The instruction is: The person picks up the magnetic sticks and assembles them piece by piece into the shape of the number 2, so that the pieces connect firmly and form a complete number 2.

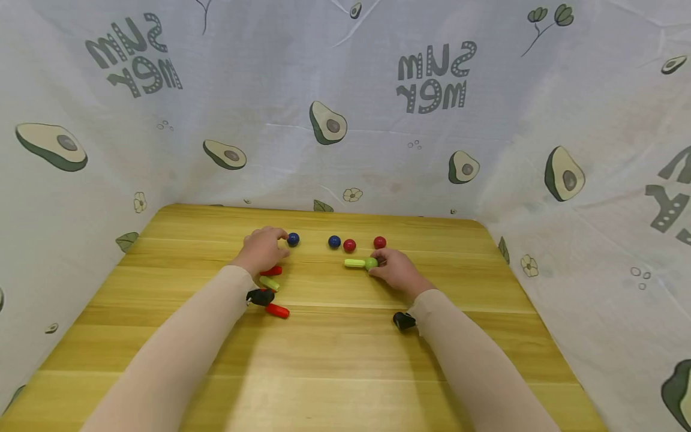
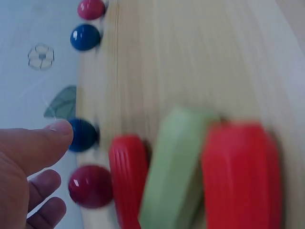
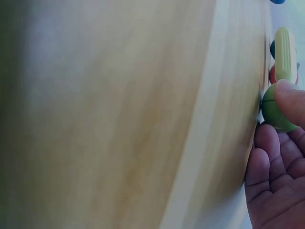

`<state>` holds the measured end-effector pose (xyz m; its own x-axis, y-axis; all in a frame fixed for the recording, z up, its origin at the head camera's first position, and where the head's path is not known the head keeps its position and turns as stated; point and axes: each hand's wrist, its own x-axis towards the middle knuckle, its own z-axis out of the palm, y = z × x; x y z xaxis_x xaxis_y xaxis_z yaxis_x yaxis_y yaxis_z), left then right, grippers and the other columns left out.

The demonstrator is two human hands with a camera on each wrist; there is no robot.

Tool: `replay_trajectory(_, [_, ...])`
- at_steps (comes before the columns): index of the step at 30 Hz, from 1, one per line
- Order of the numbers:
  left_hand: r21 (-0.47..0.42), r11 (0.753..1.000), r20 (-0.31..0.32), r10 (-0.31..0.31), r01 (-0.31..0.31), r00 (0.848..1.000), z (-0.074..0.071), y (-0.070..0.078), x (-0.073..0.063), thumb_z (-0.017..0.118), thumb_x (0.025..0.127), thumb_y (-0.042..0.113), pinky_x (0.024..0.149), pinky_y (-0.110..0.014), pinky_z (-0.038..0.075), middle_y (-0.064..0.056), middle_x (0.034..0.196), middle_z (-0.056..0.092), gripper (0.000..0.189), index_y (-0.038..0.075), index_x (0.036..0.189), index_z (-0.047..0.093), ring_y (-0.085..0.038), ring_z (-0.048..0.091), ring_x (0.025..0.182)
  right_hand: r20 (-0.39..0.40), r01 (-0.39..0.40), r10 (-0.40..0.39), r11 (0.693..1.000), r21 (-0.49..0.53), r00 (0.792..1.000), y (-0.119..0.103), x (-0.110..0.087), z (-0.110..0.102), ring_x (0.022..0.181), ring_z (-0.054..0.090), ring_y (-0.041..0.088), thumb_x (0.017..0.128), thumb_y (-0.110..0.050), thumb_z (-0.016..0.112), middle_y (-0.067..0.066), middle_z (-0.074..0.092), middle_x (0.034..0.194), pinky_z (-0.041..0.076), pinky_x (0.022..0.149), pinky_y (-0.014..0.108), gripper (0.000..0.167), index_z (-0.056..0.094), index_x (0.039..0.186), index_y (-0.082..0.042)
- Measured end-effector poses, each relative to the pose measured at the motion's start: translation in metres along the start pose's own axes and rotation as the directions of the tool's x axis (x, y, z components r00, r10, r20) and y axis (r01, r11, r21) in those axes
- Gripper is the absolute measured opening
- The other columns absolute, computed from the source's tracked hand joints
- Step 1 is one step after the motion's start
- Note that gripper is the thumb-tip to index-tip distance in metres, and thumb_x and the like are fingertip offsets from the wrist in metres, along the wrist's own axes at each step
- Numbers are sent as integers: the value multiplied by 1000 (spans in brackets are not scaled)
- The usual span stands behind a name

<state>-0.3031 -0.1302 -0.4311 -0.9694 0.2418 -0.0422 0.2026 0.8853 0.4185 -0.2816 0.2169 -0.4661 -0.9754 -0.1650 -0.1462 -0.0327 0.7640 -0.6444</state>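
My left hand [image 1: 261, 250] reaches over the far left of the table, its thumb and fingers spread apart. One fingertip overlaps a blue ball [image 2: 82, 135] in the left wrist view; contact is unclear. Beside that hand sits a dark red ball [image 2: 90, 186], hidden in the head view. Red handles [image 1: 278, 311] and a light green handle [image 1: 269, 283] lie near the left wrist. With thumb and fingers, my right hand [image 1: 398, 270] holds a green ball [image 3: 276, 109]. A ribbed light green handle [image 3: 285, 55] sticks out from this ball, pointing left in the head view.
Along the table's back lie another blue ball [image 1: 334, 242] and two red balls, one at centre [image 1: 349, 245] and one to the right [image 1: 379, 242]. White cloth [image 1: 378, 168] with avocado prints rises behind and beside the wooden table [image 1: 324, 372].
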Motion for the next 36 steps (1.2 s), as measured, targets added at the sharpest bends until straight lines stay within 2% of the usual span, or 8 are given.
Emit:
replay_trajectory(4, [-50,998,57,-24,27,998,-3,-18,-3,71,102,27,114,-61,40,-21,147,59,49,7,145,59,-43,56,132,-1,-8,8,1000,5,1000,1,-1,-3,119,65,31,98,-18,77,16,69,129,53,106,47,42,64,135,-3])
replay_trajectory(10, [-165,984,133,-40,62,990,-3,-25,-9,67,105,20,115,-55,46,-22,146,60,49,5,149,55,-38,60,127,10,-20,20,1000,8,1000,2,-2,-6,118,64,30,98,-19,77,16,69,129,52,107,47,43,64,135,-3])
replay_trajectory(17, [-177,981,129,-57,79,990,6,-33,-9,64,106,22,115,-55,46,-18,146,61,45,10,149,56,-36,59,125,1,-27,27,1000,10,1000,0,-1,-4,118,64,29,97,-19,77,15,69,129,53,107,46,42,65,134,-4])
replay_trajectory(24, [-177,976,125,-103,125,987,2,-42,-15,61,108,21,113,-55,47,-20,143,61,43,10,150,53,-36,58,119,11,-20,20,1000,14,1000,-7,3,2,116,64,28,97,-20,78,14,69,128,53,106,45,41,65,134,-4])
replay_trajectory(29, [-184,974,137,-110,134,984,3,-40,-19,57,110,22,111,-53,47,-20,143,60,44,11,152,51,-35,57,115,-2,-24,24,1000,6,1000,-7,3,3,117,65,29,97,-19,78,14,70,128,53,107,46,41,66,133,-4])
replay_trajectory(36, [-160,978,132,-111,132,985,9,-35,-16,56,110,24,113,-55,45,-19,146,60,44,13,153,51,-36,57,119,3,-40,40,999,12,999,-3,0,-1,115,64,28,96,-19,78,14,69,126,53,106,45,39,67,131,-5])
